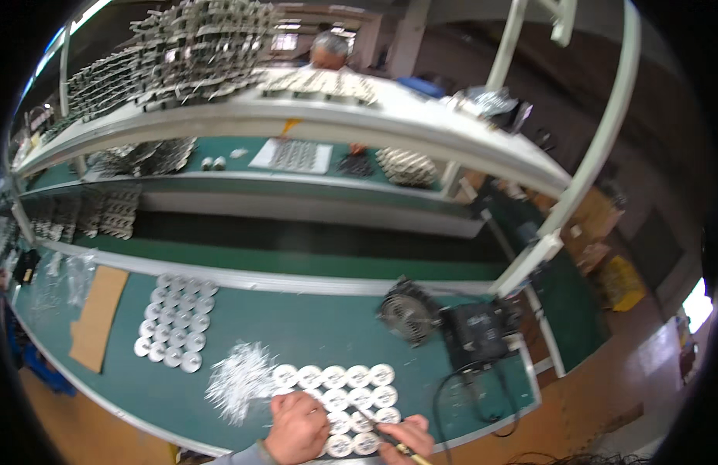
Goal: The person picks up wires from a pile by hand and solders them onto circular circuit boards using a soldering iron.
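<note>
White round circuit boards [336, 377] lie in close rows on the green bench, dark marks at their centres. My left hand [298, 425] rests over the left side of these rows with its fingers curled together; whatever they pinch is hidden. Between the fingers of my right hand [409, 439] is a slim soldering iron [390, 439], its thin dark tip slanting up and left over the boards. Just beyond my left hand, a loose heap of short white wires [241, 381] touches the edge of the rows.
Silver discs [175, 322] stand in rows beside a cardboard strip [100, 318] at left. A small black fan [408, 311] and a black box [475, 333] with a looping cable [438, 403] occupy the right. A raised shelf [328, 128] crosses behind; a person [329, 53] is beyond it.
</note>
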Action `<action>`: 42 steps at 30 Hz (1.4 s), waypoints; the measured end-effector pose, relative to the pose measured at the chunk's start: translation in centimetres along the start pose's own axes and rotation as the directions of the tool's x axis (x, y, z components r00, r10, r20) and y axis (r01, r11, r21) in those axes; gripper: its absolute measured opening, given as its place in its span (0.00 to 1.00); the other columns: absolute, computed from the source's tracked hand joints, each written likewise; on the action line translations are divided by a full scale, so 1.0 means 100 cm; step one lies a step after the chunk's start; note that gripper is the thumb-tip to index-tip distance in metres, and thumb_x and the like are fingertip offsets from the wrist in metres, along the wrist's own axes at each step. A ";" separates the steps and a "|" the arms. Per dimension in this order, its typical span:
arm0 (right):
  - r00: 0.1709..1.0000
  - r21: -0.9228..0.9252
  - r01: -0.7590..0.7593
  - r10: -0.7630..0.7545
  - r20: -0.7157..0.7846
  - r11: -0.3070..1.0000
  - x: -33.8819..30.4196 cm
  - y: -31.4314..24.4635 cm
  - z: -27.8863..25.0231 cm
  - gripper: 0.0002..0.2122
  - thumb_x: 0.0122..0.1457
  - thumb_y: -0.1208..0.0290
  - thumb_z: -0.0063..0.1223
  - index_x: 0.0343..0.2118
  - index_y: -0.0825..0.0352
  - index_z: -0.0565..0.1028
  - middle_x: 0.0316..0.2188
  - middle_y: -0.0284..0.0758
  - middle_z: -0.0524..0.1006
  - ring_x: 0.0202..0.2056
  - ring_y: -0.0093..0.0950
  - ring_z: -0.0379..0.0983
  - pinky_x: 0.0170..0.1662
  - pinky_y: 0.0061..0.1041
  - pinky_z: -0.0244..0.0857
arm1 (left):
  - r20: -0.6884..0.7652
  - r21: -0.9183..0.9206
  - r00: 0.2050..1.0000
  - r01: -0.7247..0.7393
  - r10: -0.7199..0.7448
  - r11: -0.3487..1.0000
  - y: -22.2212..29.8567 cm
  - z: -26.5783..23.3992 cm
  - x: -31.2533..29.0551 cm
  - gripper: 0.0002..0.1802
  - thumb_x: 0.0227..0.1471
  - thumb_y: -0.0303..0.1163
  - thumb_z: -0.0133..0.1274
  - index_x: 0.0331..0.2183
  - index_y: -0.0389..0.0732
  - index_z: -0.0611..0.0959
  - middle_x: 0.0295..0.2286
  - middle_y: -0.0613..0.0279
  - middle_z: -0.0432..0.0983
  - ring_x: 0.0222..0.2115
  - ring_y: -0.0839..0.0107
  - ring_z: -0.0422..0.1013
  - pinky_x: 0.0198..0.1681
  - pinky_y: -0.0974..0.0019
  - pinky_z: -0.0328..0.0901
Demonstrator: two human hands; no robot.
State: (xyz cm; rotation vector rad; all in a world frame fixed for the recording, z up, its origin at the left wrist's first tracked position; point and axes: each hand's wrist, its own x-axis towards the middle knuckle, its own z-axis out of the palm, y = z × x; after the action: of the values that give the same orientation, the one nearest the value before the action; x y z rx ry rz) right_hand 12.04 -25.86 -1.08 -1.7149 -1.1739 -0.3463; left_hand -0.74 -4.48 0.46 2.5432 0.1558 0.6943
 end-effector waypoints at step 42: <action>0.997 0.083 -0.002 -0.004 0.079 0.997 0.045 -0.029 0.002 0.15 0.52 0.77 0.67 0.43 0.72 0.82 0.37 0.42 0.83 0.38 0.38 0.79 0.48 0.37 0.67 | -0.118 0.042 0.993 0.022 -0.017 0.999 0.012 0.001 -0.011 0.06 0.43 0.37 0.59 0.24 0.46 0.82 0.29 0.62 0.72 0.36 0.55 0.67 0.40 0.46 0.56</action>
State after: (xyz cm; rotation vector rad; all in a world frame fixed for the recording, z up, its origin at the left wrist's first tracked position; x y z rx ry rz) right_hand 11.83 -23.08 3.52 -1.6684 -1.2294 -0.2284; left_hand -1.65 -5.81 0.45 2.5382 0.2375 0.8428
